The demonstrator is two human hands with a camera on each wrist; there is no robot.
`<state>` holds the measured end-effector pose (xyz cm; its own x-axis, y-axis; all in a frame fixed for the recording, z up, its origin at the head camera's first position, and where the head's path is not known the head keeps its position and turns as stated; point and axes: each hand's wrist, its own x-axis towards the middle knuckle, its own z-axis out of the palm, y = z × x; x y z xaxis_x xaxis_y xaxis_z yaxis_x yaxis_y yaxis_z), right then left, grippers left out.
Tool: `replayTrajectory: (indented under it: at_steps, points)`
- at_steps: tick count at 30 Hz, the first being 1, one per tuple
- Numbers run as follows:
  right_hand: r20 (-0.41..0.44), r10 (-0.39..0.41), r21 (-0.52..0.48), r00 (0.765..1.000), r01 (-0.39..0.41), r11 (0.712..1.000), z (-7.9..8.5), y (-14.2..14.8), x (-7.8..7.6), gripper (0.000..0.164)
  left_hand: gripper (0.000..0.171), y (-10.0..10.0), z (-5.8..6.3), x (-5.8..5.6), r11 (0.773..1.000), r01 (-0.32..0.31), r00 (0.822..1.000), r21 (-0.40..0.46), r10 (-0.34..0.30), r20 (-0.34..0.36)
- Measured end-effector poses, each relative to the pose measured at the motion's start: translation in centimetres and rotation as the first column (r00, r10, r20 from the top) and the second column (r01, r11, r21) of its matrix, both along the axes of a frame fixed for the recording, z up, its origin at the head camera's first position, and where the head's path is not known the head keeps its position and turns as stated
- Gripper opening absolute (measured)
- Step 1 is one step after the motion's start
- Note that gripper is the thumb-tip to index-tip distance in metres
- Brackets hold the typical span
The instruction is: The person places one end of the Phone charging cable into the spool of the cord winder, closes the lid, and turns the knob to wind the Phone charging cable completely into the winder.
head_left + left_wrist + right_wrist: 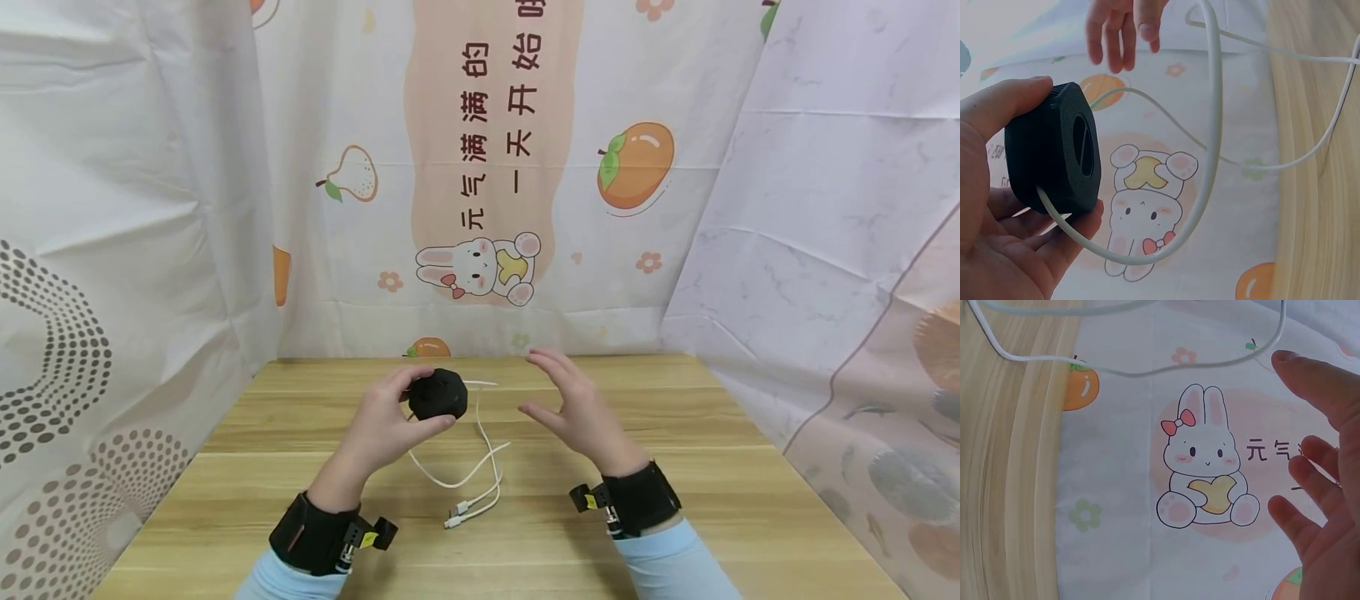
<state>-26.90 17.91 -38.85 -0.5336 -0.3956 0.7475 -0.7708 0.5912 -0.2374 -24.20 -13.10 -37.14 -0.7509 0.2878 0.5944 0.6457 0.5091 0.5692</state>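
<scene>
My left hand (381,427) grips a black, many-sided cable winder (438,395), thumb on one side and fingers on the other. In the left wrist view, the winder (1060,147) shows an oval recess in its face. A white cable (1215,100) comes out of its lower side and loops away. Below the winder in the head view, the cable hangs in loose loops, with two connector plugs (453,522) at its lower end. To the right, my right hand (583,414) is held in the air with fingers spread apart, touching nothing.
Beneath both hands lies a wood-grain table (300,467). Printed cloth hangs behind it, with a rabbit (480,268) and fruit, and more cloth hangs on the left and right sides. Each wrist wears a black strap (641,498) with a small camera.
</scene>
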Motion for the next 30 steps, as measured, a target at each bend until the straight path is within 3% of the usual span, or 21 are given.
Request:
replayTrajectory:
  at_steps: [7,14,25,30]
  points:
    - [-0.109,0.082,0.071,0.991,-0.074,0.995,-0.1,-1.2,0.1,0.071,0.06,0.8,-0.1,0.5,0.999,0.032,0.999,-0.028,-0.032,-0.003]
    - [-0.203,0.165,0.136,0.965,-0.139,0.981,0.0,-2.4,0.4,0.07,0.058,1.6,-0.2,0.8,0.994,0.1,0.995,-0.035,-0.1,0.003]
    - [-0.271,0.257,0.174,0.928,-0.216,0.961,-0.4,-3.7,0.8,0.056,0.055,2.4,-0.4,1.3,0.984,0.172,0.983,-0.036,-0.169,0.072]
    - [-0.274,0.265,0.176,0.925,-0.223,0.959,-0.5,-3.7,0.9,0.051,0.054,2.5,-0.4,1.5,0.983,0.18,0.979,-0.038,-0.175,0.103]
